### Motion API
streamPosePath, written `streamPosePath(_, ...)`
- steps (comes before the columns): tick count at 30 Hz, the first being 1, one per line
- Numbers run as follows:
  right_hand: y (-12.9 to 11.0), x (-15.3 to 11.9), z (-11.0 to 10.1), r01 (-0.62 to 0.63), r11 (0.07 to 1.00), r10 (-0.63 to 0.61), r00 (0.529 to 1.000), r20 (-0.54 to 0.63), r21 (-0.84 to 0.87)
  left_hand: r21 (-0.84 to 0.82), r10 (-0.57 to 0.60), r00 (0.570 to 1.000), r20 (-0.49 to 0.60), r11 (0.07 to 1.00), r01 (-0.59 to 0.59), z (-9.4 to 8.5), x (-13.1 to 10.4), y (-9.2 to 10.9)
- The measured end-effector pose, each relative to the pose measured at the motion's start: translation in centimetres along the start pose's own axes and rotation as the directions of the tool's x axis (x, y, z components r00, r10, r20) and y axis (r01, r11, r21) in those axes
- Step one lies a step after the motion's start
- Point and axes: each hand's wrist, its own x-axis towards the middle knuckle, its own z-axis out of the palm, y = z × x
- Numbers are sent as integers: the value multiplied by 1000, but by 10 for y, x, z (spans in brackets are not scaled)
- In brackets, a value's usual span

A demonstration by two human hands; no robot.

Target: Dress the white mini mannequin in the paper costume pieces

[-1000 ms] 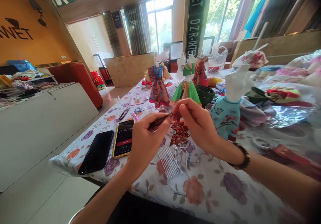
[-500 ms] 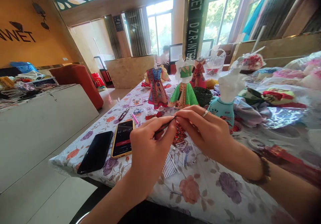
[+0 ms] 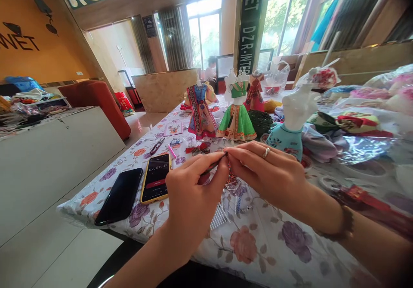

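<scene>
My left hand (image 3: 195, 189) pinches a small dark piece of material (image 3: 211, 166) between thumb and forefinger. My right hand (image 3: 266, 171), with a ring on one finger, is closed at the same piece, its fingertips meeting those of my left hand. Most of the piece is hidden by my fingers. Just below the fingertips lies a red patterned piece (image 3: 231, 179), partly covered. Under it on the flowered tablecloth (image 3: 243, 243) are a sheet of small white beads (image 3: 220, 215) and a strip of bluish beads (image 3: 238, 202).
Two phones, one black (image 3: 120, 196) and one in a yellow case (image 3: 156, 178), lie at the left. Behind my hands stand small forms in a green dress (image 3: 237, 122), a blue-pink dress (image 3: 201, 116) and a turquoise skirt (image 3: 285, 140). Fabrics and plastic bags (image 3: 368, 150) crowd the right.
The view has shifted slightly. My right hand has tilted and lowered a little, covering more of the red patterned piece. Both hands remain together at the dark piece.
</scene>
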Motion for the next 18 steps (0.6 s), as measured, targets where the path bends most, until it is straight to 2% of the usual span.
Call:
streamPosePath(3,0,-1,3,-93,994,96,993,-68,56,-115,-92,996,22,989,94,1,2,0)
streamPosePath(6,-1,1,6,-260,938,281,957,-65,230,-263,-231,971,63,935,240,3,4,0)
streamPosePath(8,-3,2,8,-403,839,431,902,6,365,-364,-315,944,101,871,330,5,5,-1)
streamPosePath(11,-3,3,13,-571,619,594,789,154,539,-478,-430,889,155,755,449,8,6,-6)
streamPosePath(13,0,3,18,-645,483,621,729,288,592,-518,-510,843,170,681,517,10,8,-11)
streamPosePath(15,3,3,20,-700,384,611,682,403,602,-556,-573,804,162,620,554,12,13,-20)
streamPosePath(18,6,8,14,-732,286,604,639,477,619,-606,-618,760,202,531,592,13,25,-44)
